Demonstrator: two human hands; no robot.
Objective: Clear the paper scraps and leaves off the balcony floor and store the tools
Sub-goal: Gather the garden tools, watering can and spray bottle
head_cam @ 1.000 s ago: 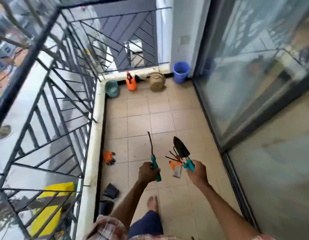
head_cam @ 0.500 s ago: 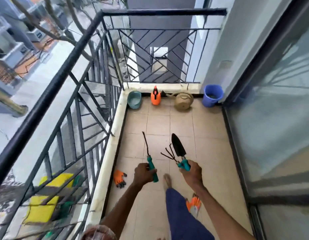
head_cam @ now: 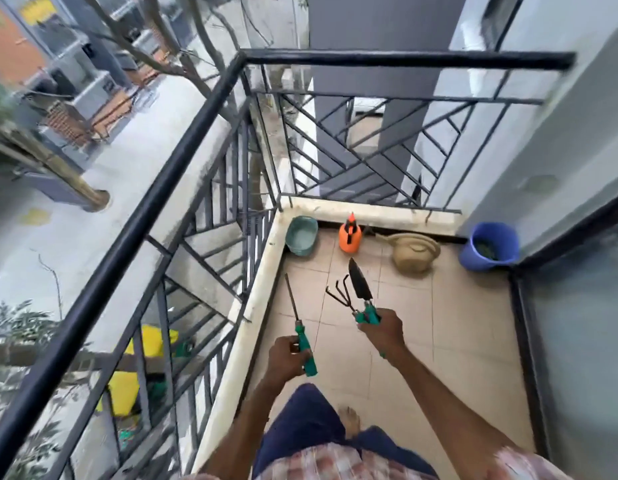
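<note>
My left hand (head_cam: 287,356) grips the green handle of a thin-shafted weeder tool (head_cam: 304,344) whose dark metal shaft points away from me. My right hand (head_cam: 382,332) holds two green-handled tools together: a black trowel (head_cam: 359,280) and a small three-pronged hand rake (head_cam: 339,289), both pointing toward the far end of the tiled balcony floor (head_cam: 456,334). Both hands hover above the tiles, left of centre. No paper scraps or leaves show on the floor here.
Along the far kerb stand a teal tub (head_cam: 301,235), an orange spray bottle (head_cam: 349,233), a tan watering can (head_cam: 415,252) and a blue bucket (head_cam: 489,245) with green matter inside. A black railing (head_cam: 182,157) runs on the left; a glass door (head_cam: 577,323) on the right.
I have walked toward the far end: the tub, sprayer, can and bucket are closer, and the orange gloves on the floor have dropped out of view. Both hands keep their tools.
</note>
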